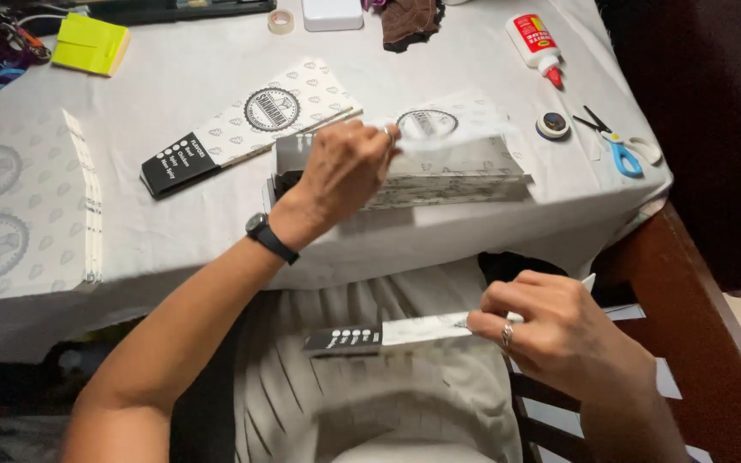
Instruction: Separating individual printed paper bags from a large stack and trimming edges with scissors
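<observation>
My left hand (342, 174) reaches over the table edge and pinches the top sheet of a stack of flat printed paper sleeves (439, 176), white with a round emblem. That sheet lifts and blurs near my fingertips. Over my lap, my right hand (551, 330) grips one end of a folded paper sleeve (388, 334), white with a black end strip carrying white dots. A black watch sits on my left wrist and a ring on my right hand.
A single flat sleeve (242, 129) lies left of the stack, and more printed sheets (19, 206) lie at the far left. A glue bottle (535, 43), blue-handled scissors (617, 147), a small tape roll (552, 125), yellow sticky notes (89, 43) and a wooden chair frame (688, 291) are nearby.
</observation>
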